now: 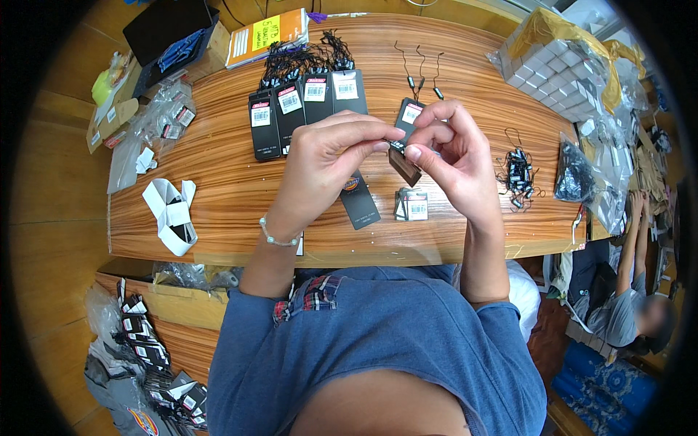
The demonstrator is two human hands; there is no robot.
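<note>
Over the middle of the table, my left hand (327, 156) pinches with thumb and forefinger at a small black piece with white marks (396, 144), too small to name. My right hand (458, 156) meets it there, its thumb and fingers curled together; what they grip is mostly hidden. Just under the fingertips is a small dark brown block (404, 168). A black hang tag (361, 207) lies below my left hand. Beyond the fingers lies another black tag with a white sticker (411, 113). Nearer to me rests a small pile of stickered cards (412, 206).
Rows of black tags with cords (291, 102) lie at the back left. Loose black string fasteners (519, 174) are heaped at the right, near a bag of black pieces (574, 171). Left lies a white strip roll (173, 214). Another person (618, 316) sits at the far right.
</note>
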